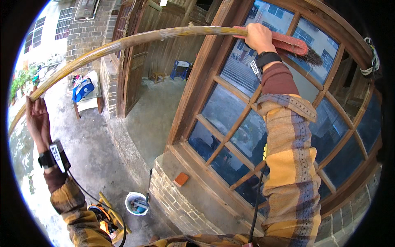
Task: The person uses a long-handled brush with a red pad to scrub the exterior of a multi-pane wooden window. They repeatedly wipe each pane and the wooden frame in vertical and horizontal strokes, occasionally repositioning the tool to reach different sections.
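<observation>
A long yellowish pole [135, 40] of wood or bamboo arcs across the upper part of the view. At its right end is a red brush head [288, 43] with dark bristles [313, 57], in front of the upper panes of a wooden-framed window [228, 95]. My right hand [260, 37] grips the pole where it meets the red head. Far to the left, my left hand [37, 114] is raised against the pole, with its fingers around it near the picture's rim. Whether the bristles touch the glass cannot be told.
Below the window, a red-brown block [181, 179] lies on the brick wall's ledge [197, 191]. A white bucket [127, 203] with tools stands on the concrete floor, beside a low wooden seat [117, 217] holding an orange-black item. A blue-and-white bag [83, 89] rests on a chair beyond.
</observation>
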`<action>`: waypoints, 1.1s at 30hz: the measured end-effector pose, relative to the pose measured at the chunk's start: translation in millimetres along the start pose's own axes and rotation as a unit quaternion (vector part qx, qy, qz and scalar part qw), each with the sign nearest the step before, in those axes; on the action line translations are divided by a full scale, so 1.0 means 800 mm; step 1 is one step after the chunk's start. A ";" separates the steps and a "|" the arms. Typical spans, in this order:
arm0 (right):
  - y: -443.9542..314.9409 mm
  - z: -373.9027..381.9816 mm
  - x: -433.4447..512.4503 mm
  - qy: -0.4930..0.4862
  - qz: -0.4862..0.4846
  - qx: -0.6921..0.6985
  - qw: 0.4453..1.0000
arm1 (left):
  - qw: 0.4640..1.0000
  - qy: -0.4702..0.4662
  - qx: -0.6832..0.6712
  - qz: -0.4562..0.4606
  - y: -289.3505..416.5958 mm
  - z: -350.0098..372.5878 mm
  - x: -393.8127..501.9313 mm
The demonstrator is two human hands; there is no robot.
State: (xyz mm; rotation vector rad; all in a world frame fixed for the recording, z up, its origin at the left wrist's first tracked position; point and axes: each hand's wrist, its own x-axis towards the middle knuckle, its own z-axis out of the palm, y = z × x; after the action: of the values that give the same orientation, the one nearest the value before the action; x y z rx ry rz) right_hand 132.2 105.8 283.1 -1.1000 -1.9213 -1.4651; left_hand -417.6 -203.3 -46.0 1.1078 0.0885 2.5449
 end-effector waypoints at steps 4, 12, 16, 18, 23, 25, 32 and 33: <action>0.003 -0.020 -0.033 -0.017 -0.021 -0.035 0.999 | 0.998 0.027 0.019 -0.055 -0.045 0.007 -0.024; 0.017 -0.163 -0.140 -0.090 0.011 -0.108 0.990 | 0.985 0.149 -0.019 -0.088 -0.049 0.026 -0.070; 0.013 -0.178 -0.133 -0.020 0.006 -0.100 0.995 | 0.988 0.151 -0.020 -0.037 -0.024 0.009 -0.078; 0.015 -0.157 -0.106 -0.018 0.006 -0.098 0.995 | 0.992 0.117 -0.033 -0.041 -0.028 0.008 -0.086; 0.010 -0.057 -0.046 -0.059 0.021 -0.105 0.992 | 0.991 0.099 -0.050 -0.079 -0.077 0.023 -0.102; 0.003 -0.027 -0.045 -0.042 0.013 -0.101 0.994 | 0.989 0.132 -0.036 -0.059 -0.090 0.027 -0.105; 0.008 -0.075 -0.094 -0.120 -0.037 -0.115 0.985 | 0.972 0.207 -0.051 -0.100 -0.115 0.008 -0.161; 0.011 -0.093 -0.105 -0.130 -0.045 -0.116 0.984 | 0.971 0.209 -0.052 -0.102 -0.115 0.004 -0.171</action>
State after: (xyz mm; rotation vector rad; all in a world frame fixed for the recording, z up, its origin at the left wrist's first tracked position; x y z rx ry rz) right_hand 179.7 10.2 246.7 -1.3846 -2.0340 -1.7010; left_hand -301.4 -165.6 -157.5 0.4836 0.1646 2.5190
